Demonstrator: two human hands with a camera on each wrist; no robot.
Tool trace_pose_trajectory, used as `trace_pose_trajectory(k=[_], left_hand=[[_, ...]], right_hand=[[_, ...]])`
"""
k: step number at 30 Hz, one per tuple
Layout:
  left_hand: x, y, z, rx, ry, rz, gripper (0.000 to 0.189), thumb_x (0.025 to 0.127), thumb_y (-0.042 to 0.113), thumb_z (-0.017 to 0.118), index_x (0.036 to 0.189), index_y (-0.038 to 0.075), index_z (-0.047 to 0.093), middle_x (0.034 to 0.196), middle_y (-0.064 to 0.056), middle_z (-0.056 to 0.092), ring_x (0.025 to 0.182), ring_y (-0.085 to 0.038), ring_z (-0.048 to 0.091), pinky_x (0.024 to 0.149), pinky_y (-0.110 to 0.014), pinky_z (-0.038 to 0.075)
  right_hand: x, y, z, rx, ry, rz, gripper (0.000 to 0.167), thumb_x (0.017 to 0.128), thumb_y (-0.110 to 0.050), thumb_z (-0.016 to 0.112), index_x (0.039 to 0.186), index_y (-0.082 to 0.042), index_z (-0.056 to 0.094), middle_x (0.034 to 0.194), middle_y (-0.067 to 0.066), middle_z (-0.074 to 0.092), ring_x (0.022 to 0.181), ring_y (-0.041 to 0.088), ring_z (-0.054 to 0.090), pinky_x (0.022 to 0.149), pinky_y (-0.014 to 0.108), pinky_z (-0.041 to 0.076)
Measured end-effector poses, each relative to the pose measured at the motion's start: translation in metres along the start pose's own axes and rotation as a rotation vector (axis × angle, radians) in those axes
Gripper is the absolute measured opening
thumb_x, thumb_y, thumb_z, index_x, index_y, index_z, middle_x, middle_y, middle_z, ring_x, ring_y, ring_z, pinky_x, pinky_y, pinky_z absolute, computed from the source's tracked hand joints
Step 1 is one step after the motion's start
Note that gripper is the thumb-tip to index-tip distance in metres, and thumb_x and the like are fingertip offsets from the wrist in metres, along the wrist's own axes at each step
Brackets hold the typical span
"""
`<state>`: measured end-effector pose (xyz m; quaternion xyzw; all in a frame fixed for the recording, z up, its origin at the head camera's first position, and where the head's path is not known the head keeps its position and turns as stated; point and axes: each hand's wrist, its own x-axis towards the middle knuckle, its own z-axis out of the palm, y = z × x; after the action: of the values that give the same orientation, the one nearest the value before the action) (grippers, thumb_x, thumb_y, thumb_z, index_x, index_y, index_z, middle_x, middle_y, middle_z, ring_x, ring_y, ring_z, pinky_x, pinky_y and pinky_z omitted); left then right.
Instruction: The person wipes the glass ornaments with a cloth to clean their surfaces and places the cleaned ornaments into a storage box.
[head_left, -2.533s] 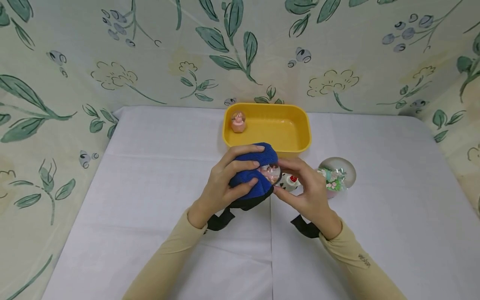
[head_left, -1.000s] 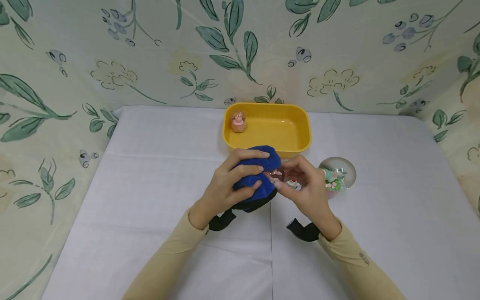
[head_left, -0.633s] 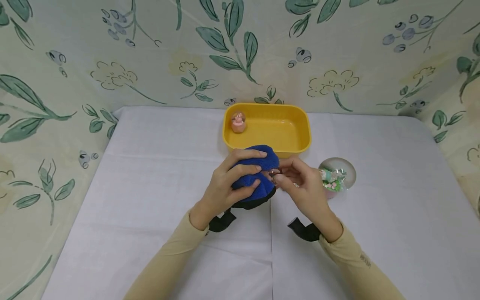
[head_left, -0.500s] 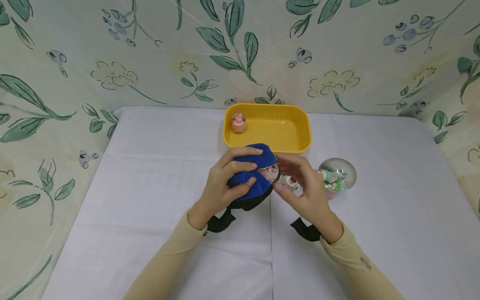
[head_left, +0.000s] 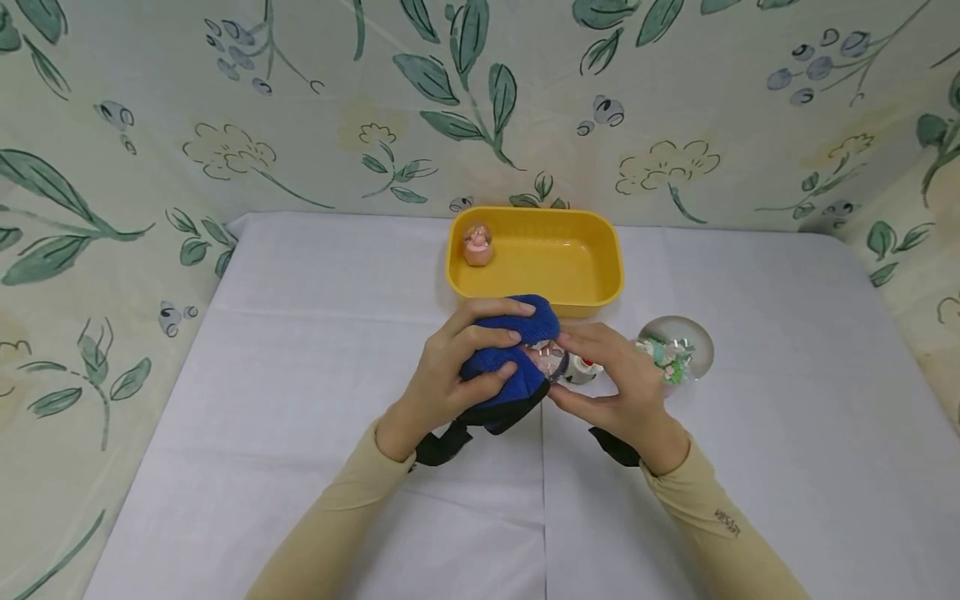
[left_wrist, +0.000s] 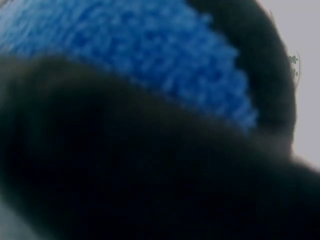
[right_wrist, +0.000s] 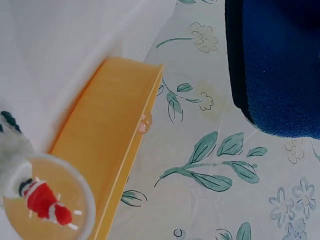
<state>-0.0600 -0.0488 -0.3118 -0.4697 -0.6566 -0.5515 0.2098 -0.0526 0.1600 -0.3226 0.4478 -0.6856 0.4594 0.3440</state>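
Wiping step: judging by the grips, a small globe [head_left: 552, 360] is probably being rubbed in a cloth [head_left: 527, 388].
Left hand [head_left: 452, 365]: grasping the blue, black-edged cloth, fingers spread across it and bent round it so that it wraps part of the globe.
Right hand [head_left: 628, 390]: pinching the globe from the other side, thumb nearest the viewer; whether on base or dome, I cannot tell.
Globe's place: between both hands, just off the near edge of the tray [head_left: 555, 262], its clear dome peeping from a gap in the cloth; what is inside is pinkish, too small to make out.
Tray: yellow, at the middle of the far edge of the surface [head_left: 300, 350]; a pink globe [head_left: 477, 245] sits at its left end.
Red-figure globe [head_left: 580, 371]: on the surface near the tray's near right corner, partly hidden by the right hand.
Flower globe [head_left: 672, 357]: on the surface beside the right hand, well in from the right edge.
Left wrist view: blue pile above, dark blur below.
Next move: seems to call for a steady right pinch and a light left squeeze while the globe is turned, so the smooth dome does not slip.
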Motion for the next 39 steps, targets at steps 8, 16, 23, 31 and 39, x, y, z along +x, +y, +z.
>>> trace_pose_trajectory(k=[8,16,23,31,39], left_hand=[[0.000,0.000,0.001,0.037,-0.056,0.003,0.023,0.101,0.028,0.049,0.109,0.006,0.050,0.123,-0.022,0.049,0.116,-0.038,0.049,0.099,-0.044,0.043],[0.001,-0.001,0.003,0.164,-0.121,0.090,0.023,0.100,0.029,0.049,0.111,0.009,0.048,0.125,-0.019,0.048,0.114,-0.034,0.048,0.100,-0.041,0.044],[0.000,-0.004,0.003,0.196,-0.138,0.082,0.023,0.100,0.030,0.048,0.112,0.009,0.047,0.127,-0.019,0.047,0.115,-0.033,0.047,0.101,-0.040,0.042],[0.001,-0.006,0.000,0.057,0.006,-0.005,0.026,0.099,0.029,0.052,0.108,0.005,0.049,0.125,-0.021,0.048,0.117,-0.037,0.050,0.099,-0.045,0.044],[0.001,-0.005,-0.001,0.019,0.037,-0.069,0.031,0.099,0.035,0.051,0.108,0.005,0.048,0.125,-0.022,0.050,0.117,-0.035,0.050,0.099,-0.046,0.043]], right_hand=[[0.000,-0.003,-0.001,-0.022,0.026,0.167,0.053,0.086,-0.039,0.069,0.095,0.013,0.060,0.089,0.020,0.067,0.087,0.014,0.065,0.083,0.020,0.051],[0.002,-0.006,-0.001,0.289,0.006,0.515,0.043,0.089,-0.028,0.070,0.096,0.012,0.058,0.085,0.003,0.067,0.068,0.008,0.062,0.062,0.018,0.054],[0.002,-0.012,0.001,0.364,0.031,0.727,0.014,0.090,-0.004,0.063,0.092,0.009,0.057,0.078,0.006,0.067,0.056,0.013,0.060,0.051,0.022,0.053],[-0.002,-0.007,0.002,0.314,-0.053,0.514,0.061,0.091,-0.032,0.067,0.127,0.013,0.045,0.120,0.014,0.057,0.103,0.019,0.060,0.085,0.025,0.052],[0.000,-0.005,0.002,0.248,-0.044,0.332,0.060,0.087,-0.028,0.071,0.120,0.018,0.049,0.122,0.016,0.056,0.102,0.019,0.057,0.087,0.024,0.050]])
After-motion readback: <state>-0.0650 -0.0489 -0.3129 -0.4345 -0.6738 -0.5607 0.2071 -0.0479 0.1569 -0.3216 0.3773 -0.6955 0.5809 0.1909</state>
